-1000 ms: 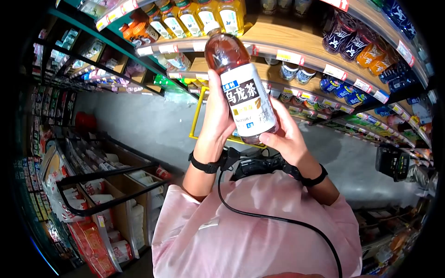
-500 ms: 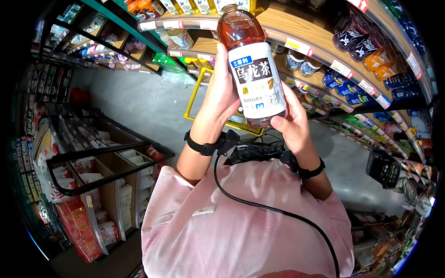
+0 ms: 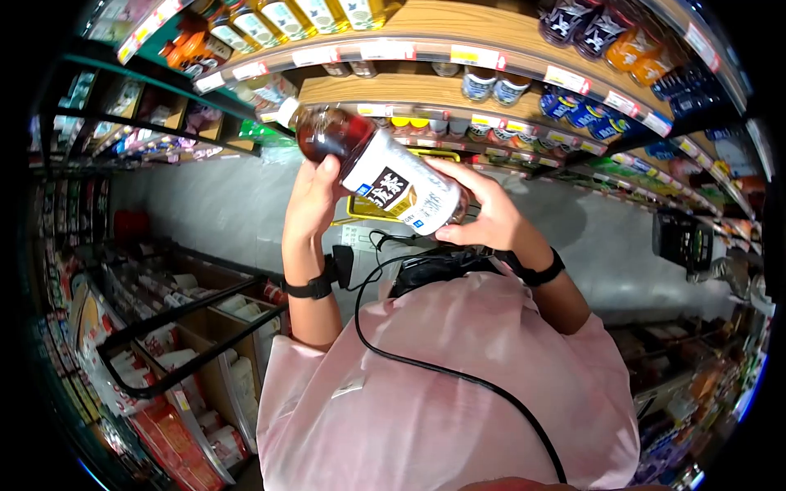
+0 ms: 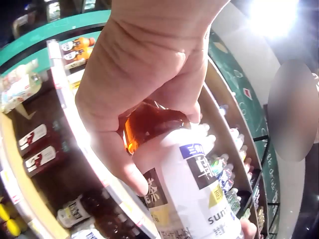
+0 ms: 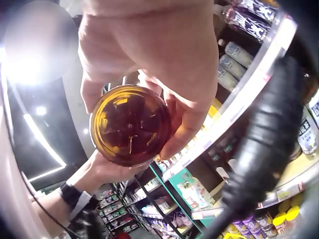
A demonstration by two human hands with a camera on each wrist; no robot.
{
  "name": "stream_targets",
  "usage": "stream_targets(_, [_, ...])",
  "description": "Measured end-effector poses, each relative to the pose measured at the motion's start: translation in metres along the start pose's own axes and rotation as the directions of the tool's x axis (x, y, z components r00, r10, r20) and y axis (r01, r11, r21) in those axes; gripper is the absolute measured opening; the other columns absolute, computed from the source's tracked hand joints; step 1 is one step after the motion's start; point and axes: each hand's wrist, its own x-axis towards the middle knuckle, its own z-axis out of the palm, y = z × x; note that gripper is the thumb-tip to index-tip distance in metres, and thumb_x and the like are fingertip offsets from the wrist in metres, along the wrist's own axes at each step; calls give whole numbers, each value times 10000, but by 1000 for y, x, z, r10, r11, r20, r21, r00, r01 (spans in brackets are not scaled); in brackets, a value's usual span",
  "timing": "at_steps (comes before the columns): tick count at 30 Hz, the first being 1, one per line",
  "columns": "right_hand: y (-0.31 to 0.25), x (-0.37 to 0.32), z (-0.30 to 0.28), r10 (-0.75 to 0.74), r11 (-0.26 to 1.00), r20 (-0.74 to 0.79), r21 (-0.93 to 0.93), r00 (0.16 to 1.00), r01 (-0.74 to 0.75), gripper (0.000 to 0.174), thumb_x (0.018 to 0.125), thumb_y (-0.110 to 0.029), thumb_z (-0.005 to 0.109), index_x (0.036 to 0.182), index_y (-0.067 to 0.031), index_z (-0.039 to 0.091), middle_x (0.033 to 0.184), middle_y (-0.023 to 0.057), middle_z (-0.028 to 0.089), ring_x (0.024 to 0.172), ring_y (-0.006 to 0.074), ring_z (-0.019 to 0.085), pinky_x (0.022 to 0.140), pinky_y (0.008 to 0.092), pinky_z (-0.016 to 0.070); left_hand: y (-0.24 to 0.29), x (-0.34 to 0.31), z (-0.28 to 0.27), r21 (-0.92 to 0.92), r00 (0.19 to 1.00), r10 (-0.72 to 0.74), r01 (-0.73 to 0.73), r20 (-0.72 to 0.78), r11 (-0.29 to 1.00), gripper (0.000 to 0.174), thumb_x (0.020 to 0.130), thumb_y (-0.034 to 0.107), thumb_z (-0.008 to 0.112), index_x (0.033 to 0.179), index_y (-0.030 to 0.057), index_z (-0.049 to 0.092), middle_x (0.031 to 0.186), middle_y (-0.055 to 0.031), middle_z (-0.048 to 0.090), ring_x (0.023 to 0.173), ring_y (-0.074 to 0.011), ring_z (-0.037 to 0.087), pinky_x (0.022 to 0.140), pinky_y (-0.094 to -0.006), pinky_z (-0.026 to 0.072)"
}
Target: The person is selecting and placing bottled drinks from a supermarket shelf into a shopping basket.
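Observation:
A large bottle of dark amber oolong tea, with a white label and a pale cap, is held in front of the chest. It tilts, its cap toward the upper left in the head view. My left hand grips it around the upper part; in the left wrist view that hand wraps the shoulder, thumb and fingers on opposite sides. My right hand holds the lower end, thumb near the base. The round bottle base faces the right wrist camera, with the right hand's fingers along its sides.
Ahead stand wooden shelves with several bottles and jars behind price tags. Under the bottle is a yellow basket. A black basket is on the right, and a black-framed rack of packaged goods at the lower left. A cable crosses the shirt.
The bottle has turned from nearly upright to leaning left in the head view, its label rotating partly away. Both hands still hold it; the left has moved left and lower.

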Motion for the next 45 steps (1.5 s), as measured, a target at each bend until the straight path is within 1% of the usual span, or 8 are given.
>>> stream_targets(16, [189, -28, -100, 299, 939, -267, -89, 916, -332, 612, 915, -222, 682, 1436, -27, 426, 1182, 141, 659, 1022, 175, 624, 876, 292, 492, -125, 136, -32, -135, 972, -134, 109, -193, 985, 336, 811, 72, 757, 1115, 65, 615, 1015, -68, 682, 899, -186, 669, 671, -335, 588])
stream_targets(21, [258, -178, -115, 705, 601, -455, -24, 544, -799, 512, 889, -307, 664, 1297, -18, 554, 861, 75, 632, 726, 151, 588, 566, 328, 487, -138, 217, -33, -106, 983, -47, 28, -180, 994, 408, 773, 56, 793, 1128, 71, 593, 1056, -64, 679, 931, -177, 663, 718, -317, 577])
stream_targets(25, [300, -249, -72, 898, 386, -244, 44, 365, -921, 417, 932, -356, 576, 1202, -38, 578, 1042, 109, 650, 953, 216, 625, 771, 360, 525, -136, 256, -13, 12, 993, 47, -45, -109, 999, 304, 781, 63, 798, 1035, 67, 631, 981, -40, 682, 868, -160, 665, 749, -303, 550])
stream_targets(28, [317, -256, -27, 725, 581, -303, -212, 618, -786, 363, 965, -305, 504, 1177, -23, 592, 1121, 158, 663, 1063, 267, 620, 893, 363, 485, -138, 287, 4, 465, 980, 184, -200, 81, 862, 186, 774, 83, 803, 905, 18, 688, 921, -50, 697, 840, -153, 663, 750, -316, 531])
stream_targets(32, [298, -250, -26, 835, 393, -291, -277, 467, -877, 341, 979, -261, 466, 1192, -37, 610, 1218, 185, 645, 1139, 310, 597, 988, 358, 427, -158, 305, 41, 685, 969, 172, -247, 177, 686, 414, 740, 245, 837, 1055, 14, 702, 1053, -125, 720, 950, -218, 668, 856, -348, 509])
stream_targets(34, [313, -259, -20, 661, 626, -307, -275, 684, -729, 410, 954, -369, 478, 1070, -28, 673, 1116, 237, 672, 1068, 379, 632, 894, 430, 479, -148, 304, 59, 775, 963, 144, -270, 229, 571, 448, 732, 285, 841, 1071, 29, 700, 1065, -126, 716, 976, -240, 662, 878, -355, 503])
stream_targets(39, [321, -266, -22, 689, 589, -320, -277, 651, -759, 377, 946, -349, 515, 1050, -26, 681, 1074, 212, 691, 1041, 349, 648, 881, 405, 487, -148, 313, 61, 736, 948, 71, -286, 310, 614, 363, 791, 249, 780, 1070, 30, 702, 1040, -138, 724, 938, -258, 678, 851, -359, 508])
stream_targets(45, [354, -282, -19, 659, 637, -310, -255, 685, -728, 366, 943, -344, 528, 1039, -26, 681, 1049, 204, 696, 1008, 343, 655, 868, 399, 492, -144, 310, 55, 912, 955, -193, -137, 225, 387, 1000, 728, 838, 537, 1362, 64, 561, 1405, -252, 504, 1343, -350, 455, 1105, -367, 334])
